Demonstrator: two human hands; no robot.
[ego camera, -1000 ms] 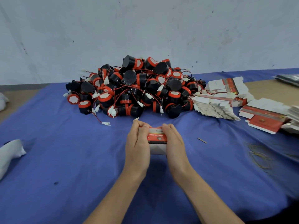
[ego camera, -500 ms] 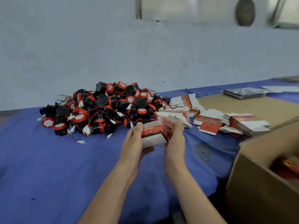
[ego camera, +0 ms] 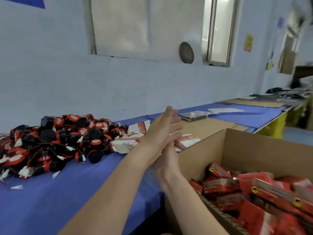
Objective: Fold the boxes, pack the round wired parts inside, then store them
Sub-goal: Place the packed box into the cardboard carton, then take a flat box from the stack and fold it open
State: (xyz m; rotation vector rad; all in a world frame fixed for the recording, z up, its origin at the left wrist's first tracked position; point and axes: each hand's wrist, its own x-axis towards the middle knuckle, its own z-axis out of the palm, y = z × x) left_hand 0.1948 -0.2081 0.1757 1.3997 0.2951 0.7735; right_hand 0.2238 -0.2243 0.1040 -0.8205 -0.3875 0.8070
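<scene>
My left hand [ego camera: 162, 131] is open, its fingers straight and pointing right over the table's edge. Under it lies my right hand [ego camera: 166, 160], fingers stretched upward and partly hidden by the left hand; no box shows in either. A big pile of round black-and-red wired parts [ego camera: 55, 139] covers the blue cloth at the left. Stacks of flat unfolded boxes [ego camera: 125, 145] lie just behind my hands. At the right stands an open brown carton [ego camera: 211, 146] holding several closed red boxes [ego camera: 220, 185].
A blue cloth [ego camera: 67, 192] covers the table, with bare cardboard sheets [ego camera: 206, 124] further right. A dark plastic-wrapped packet [ego camera: 193, 116] lies on the table behind. The wall and a window run along the far side. A second flat-box stack [ego camera: 186, 141] sits by the carton's rim.
The view has swung right and up, bringing the carton into sight. The small red-and-white box that both hands held is out of them, and both hands have opened.
</scene>
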